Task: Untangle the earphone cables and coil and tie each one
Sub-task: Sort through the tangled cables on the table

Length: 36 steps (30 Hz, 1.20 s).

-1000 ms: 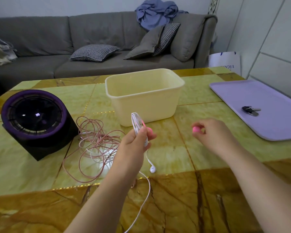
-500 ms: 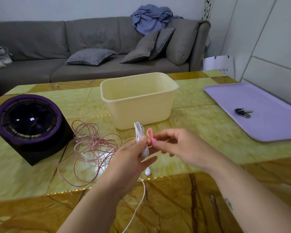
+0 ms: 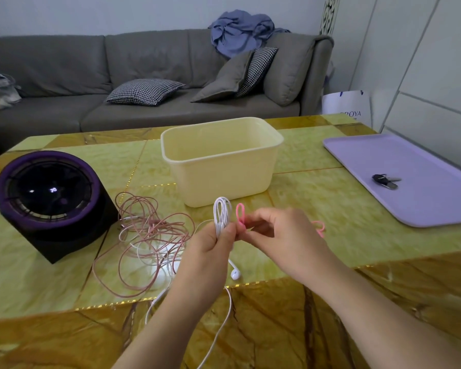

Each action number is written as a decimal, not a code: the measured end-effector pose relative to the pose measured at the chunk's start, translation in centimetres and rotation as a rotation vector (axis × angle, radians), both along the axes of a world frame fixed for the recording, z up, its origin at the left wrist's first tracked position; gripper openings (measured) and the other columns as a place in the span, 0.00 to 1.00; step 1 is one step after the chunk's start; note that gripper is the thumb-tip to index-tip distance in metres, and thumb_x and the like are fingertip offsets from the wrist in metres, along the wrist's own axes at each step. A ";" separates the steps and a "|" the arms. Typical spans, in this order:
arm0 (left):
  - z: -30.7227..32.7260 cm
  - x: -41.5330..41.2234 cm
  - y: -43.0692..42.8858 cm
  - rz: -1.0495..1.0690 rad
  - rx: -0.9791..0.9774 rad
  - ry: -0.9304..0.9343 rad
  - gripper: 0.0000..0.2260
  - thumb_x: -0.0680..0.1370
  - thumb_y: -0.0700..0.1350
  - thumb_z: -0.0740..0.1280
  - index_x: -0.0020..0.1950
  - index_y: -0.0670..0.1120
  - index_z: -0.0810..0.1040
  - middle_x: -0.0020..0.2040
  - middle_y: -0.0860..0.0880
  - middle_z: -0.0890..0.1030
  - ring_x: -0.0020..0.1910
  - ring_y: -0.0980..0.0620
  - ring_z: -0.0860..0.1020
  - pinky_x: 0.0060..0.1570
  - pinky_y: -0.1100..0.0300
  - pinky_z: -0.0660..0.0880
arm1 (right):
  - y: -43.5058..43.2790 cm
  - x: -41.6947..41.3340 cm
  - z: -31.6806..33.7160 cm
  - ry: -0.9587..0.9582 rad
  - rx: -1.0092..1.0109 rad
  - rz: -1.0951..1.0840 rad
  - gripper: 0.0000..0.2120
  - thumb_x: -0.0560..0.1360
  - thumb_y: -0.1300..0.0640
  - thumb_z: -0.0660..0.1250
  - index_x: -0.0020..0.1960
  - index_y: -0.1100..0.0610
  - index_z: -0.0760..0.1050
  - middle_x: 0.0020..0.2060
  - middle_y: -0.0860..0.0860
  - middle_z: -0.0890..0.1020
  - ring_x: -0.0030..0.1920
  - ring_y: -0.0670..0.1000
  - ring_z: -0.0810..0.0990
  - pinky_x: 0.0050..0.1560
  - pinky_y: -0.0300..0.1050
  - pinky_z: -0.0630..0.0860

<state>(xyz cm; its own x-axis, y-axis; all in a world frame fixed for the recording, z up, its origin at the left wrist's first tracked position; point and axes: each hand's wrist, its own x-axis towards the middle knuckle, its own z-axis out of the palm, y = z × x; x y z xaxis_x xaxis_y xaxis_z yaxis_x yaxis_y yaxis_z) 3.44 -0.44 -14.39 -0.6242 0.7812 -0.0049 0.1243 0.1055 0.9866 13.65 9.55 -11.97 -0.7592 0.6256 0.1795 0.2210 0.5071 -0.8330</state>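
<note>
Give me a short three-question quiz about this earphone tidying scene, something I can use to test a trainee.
1. True or false: the keys lie on the purple tray.
2. What does the right hand pinch? A the keys; B a pink tie; C nothing.
3. Which hand grips the coiled white cable?
Key: 1 true; 2 B; 3 the left hand.

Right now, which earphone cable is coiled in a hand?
The white cable, looped in the left hand; the pink cable lies tangled loose on the table.
</note>
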 end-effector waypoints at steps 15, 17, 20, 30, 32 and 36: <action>0.0 1.3 0.7 0.074 0.302 -0.057 0.11 0.81 0.42 0.58 0.51 0.46 0.81 0.46 0.53 0.85 0.51 0.57 0.81 0.52 0.62 0.74 | -0.6 -1.4 -1.0 0.212 0.177 -0.154 0.07 0.68 0.56 0.75 0.41 0.46 0.80 0.38 0.45 0.81 0.36 0.46 0.80 0.39 0.43 0.77; 0.1 1.5 0.6 0.072 0.318 -0.048 0.12 0.81 0.41 0.57 0.52 0.46 0.80 0.47 0.53 0.85 0.52 0.56 0.81 0.54 0.60 0.74 | -0.6 -1.4 -0.8 0.226 0.152 -0.151 0.05 0.67 0.56 0.76 0.41 0.49 0.82 0.38 0.45 0.80 0.36 0.46 0.79 0.40 0.43 0.77; 0.2 1.6 0.5 0.070 0.324 -0.071 0.12 0.81 0.41 0.57 0.52 0.46 0.80 0.48 0.53 0.84 0.53 0.56 0.81 0.54 0.60 0.74 | -0.6 -1.2 -0.6 0.234 0.129 -0.129 0.08 0.68 0.55 0.75 0.38 0.43 0.79 0.37 0.45 0.79 0.36 0.47 0.79 0.39 0.41 0.77; 0.7 0.3 0.7 0.127 0.379 -0.660 0.12 0.80 0.39 0.57 0.44 0.36 0.78 0.40 0.44 0.83 0.49 0.49 0.81 0.62 0.52 0.72 | 0.5 -0.2 0.4 0.033 -0.208 0.008 0.06 0.70 0.58 0.74 0.38 0.56 0.78 0.33 0.52 0.83 0.35 0.46 0.81 0.39 0.33 0.77; 0.9 -0.1 0.7 0.135 0.384 -0.755 0.12 0.80 0.38 0.57 0.42 0.36 0.78 0.36 0.46 0.82 0.44 0.50 0.79 0.60 0.52 0.73 | 1.1 0.1 0.5 0.021 -0.342 0.035 0.03 0.71 0.61 0.72 0.41 0.56 0.78 0.35 0.52 0.83 0.37 0.47 0.83 0.42 0.35 0.79; 1.0 -0.2 0.5 0.105 0.339 -0.891 0.11 0.80 0.38 0.58 0.43 0.36 0.78 0.35 0.45 0.80 0.38 0.52 0.79 0.50 0.53 0.79 | 1.8 0.5 0.6 -0.065 -0.415 0.074 0.11 0.73 0.68 0.68 0.53 0.58 0.78 0.38 0.50 0.83 0.42 0.47 0.83 0.49 0.40 0.80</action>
<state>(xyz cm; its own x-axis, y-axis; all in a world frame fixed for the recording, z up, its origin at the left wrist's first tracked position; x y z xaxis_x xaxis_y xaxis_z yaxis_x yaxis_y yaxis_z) 3.25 0.03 -13.41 -0.5672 0.7687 -0.2955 -0.6804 -0.2352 0.6941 14.16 11.38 -11.42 -0.8064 0.5778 -0.1260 0.2552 0.1479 -0.9555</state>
